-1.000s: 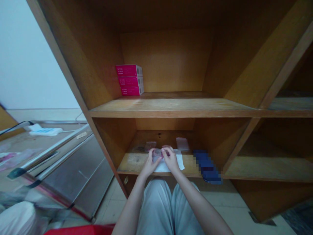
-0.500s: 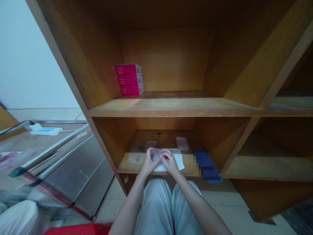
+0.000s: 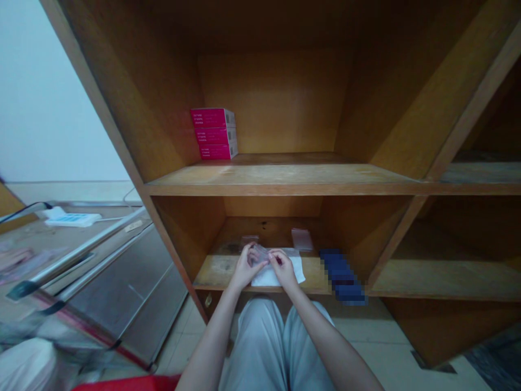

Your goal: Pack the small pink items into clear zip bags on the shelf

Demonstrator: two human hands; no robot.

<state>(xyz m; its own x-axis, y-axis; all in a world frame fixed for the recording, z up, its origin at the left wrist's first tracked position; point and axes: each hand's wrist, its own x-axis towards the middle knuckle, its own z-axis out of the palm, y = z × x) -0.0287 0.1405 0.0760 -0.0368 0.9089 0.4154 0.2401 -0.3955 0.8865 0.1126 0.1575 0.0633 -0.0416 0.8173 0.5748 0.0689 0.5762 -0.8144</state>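
Note:
Over the lower shelf, my left hand point(image 3: 245, 267) is closed around one side of a small clear plastic bag point(image 3: 261, 254). My right hand point(image 3: 284, 268) pinches the bag's other side, thumb and forefinger together. Whether anything lies inside the bag is too small to tell. Beneath both hands a white sheet point(image 3: 266, 278) is spread on the shelf boards. Behind it lie two flat clear packets, a darker packet point(image 3: 249, 239) on the left and a paler packet point(image 3: 302, 239) on the right.
Three pink boxes point(image 3: 214, 134) are stacked on the upper shelf point(image 3: 280, 174). A blurred-out dark blue object point(image 3: 344, 276) overhangs the lower shelf's right front. To the left stands a metal-edged table point(image 3: 118, 239) bearing a white power strip point(image 3: 73, 218). Something red point(image 3: 126, 383) is at the bottom.
My fingers have shifted slightly on the plastic bag, and its shape between my hands has changed. The whole view has slid a little; the shelf items stay in place.

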